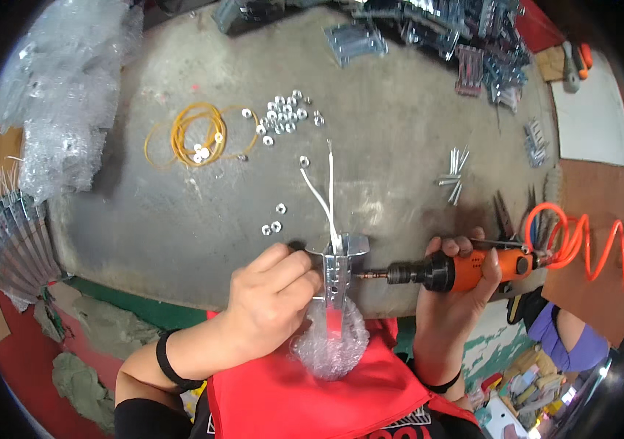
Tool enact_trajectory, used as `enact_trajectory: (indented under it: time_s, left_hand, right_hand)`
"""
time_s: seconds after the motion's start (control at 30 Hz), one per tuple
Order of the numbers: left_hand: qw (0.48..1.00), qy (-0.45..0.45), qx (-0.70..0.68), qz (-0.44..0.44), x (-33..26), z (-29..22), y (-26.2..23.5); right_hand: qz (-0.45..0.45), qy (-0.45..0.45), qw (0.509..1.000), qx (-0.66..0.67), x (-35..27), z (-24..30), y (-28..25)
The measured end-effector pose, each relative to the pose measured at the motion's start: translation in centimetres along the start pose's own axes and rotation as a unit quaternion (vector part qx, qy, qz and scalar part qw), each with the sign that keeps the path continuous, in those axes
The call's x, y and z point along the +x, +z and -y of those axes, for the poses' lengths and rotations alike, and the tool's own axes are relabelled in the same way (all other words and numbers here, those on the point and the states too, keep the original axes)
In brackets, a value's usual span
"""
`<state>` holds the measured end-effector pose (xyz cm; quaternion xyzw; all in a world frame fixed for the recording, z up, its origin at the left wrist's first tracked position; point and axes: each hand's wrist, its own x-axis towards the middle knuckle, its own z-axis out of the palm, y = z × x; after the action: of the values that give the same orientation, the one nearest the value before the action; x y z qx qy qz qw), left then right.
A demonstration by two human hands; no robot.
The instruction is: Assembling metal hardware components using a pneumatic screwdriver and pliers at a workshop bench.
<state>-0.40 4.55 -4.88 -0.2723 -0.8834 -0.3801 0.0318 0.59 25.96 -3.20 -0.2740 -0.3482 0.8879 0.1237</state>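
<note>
At the bench's [180, 241] near edge, your left hand [271, 293] clamps a slotted metal bracket [337, 274] upright, its lower end in bubble wrap [330, 340] over your red apron [304, 395], white ties [326, 197] sticking up from its top. Your right hand [458, 282] is closed around an orange air driver [465, 267], its bit [370, 275] level and just at the bracket's right face, the coiled hose [582, 245] trailing off right. This looks like the fastening step: driving a screw or nut into the bracket's side. The next move calls for keeping the bit square to the hole and the bracket steady against torque. Loose nuts [286, 113] and yellow rubber bands [195, 132] lie farther back; screws [454, 172] sit to the right.
</note>
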Motion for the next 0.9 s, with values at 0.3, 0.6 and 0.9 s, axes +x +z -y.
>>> enact_trajectory:
  time_s: [0.3,0.6,0.9]
  left_hand:
    - [1.0,0.004,0.014,-0.008,0.6,0.2,0.0]
    - [1.0,0.001,0.005,-0.007,0.4,0.2,0.1]
    - [0.999,0.016,0.012,-0.025,0.3,0.2,-0.1]
  right_hand:
    - [-0.011,0.018,1.0,0.0,0.4,-0.1,-0.1]
    - [0.004,0.022,1.0,0.002,0.2,-0.2,-0.8]
    - [0.034,-0.004,0.999,0.005,0.2,-0.4,-0.7]
